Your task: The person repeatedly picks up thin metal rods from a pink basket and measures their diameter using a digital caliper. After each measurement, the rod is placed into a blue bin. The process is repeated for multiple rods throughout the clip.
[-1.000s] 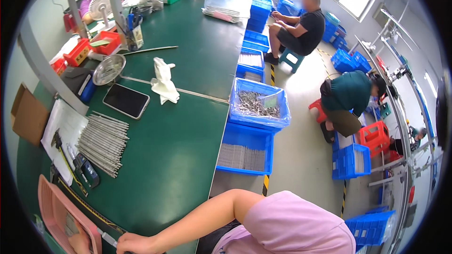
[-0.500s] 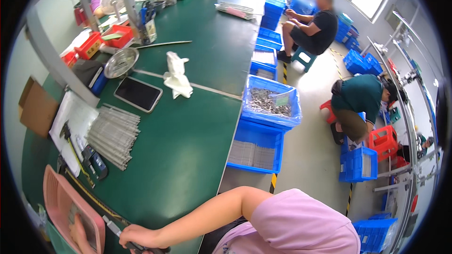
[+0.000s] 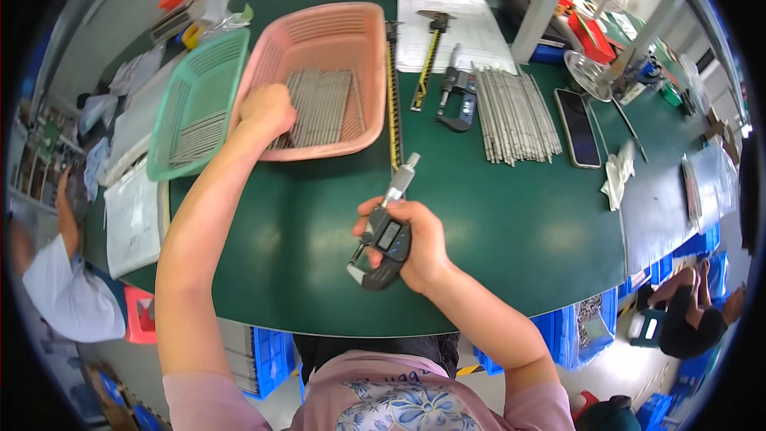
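Observation:
My left hand (image 3: 268, 112) reaches into the pink plastic basket (image 3: 319, 19), fingers curled down at the left end of a layer of thin grey metal rods (image 3: 321, 104). What its fingertips grip is hidden beneath the hand. Over the green table, in front of the basket, my right hand (image 3: 419, 243) is closed around a digital micrometer (image 3: 388, 241). Its silver thimble points up and away, and its U-shaped frame is toward me. Nothing can be seen between the measuring faces.
Left of the basket stands a green basket (image 3: 163, 124) with more rods. A second micrometer (image 3: 458, 96), a caliper (image 3: 431, 52), a row of rods (image 3: 517, 116) and a phone (image 3: 578, 129) lie to the right. Other people sit at both sides.
My view has swung left, bringing both baskets and both arms fully into sight. The left hand stays in the pink basket; the right still holds the micrometer, now plainly visible.

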The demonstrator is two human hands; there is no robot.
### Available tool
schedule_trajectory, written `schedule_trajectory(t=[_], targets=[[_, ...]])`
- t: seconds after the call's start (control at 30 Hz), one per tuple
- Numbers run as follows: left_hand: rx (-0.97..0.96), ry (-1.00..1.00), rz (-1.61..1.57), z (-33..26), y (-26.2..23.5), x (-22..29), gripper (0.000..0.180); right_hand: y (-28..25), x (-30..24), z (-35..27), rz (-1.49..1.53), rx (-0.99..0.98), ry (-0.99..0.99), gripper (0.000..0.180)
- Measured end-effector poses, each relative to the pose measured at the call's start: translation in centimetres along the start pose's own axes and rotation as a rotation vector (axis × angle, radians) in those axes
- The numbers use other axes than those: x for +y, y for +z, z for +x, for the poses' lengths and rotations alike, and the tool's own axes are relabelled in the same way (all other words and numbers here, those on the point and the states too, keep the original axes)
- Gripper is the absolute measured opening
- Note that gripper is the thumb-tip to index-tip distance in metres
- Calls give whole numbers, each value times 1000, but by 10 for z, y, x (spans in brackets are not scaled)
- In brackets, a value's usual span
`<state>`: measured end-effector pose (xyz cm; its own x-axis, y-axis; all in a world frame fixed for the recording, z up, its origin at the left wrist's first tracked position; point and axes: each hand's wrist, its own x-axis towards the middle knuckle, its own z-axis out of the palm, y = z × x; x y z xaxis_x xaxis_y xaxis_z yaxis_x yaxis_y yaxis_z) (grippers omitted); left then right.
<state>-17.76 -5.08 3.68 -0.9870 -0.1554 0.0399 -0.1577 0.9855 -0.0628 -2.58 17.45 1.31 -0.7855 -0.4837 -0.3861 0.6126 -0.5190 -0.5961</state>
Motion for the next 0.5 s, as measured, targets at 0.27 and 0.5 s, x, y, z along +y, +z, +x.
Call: schedule_trajectory(t=[0.27, 0.5], targets=[[141, -135, -529, -6, 2, -6, 22, -5, -6, -2, -54, -8, -39, 39], [-287, -1, -1061, -40, -32, -19, 20, -6, -2, 0, -43, -21, -51, 38]])
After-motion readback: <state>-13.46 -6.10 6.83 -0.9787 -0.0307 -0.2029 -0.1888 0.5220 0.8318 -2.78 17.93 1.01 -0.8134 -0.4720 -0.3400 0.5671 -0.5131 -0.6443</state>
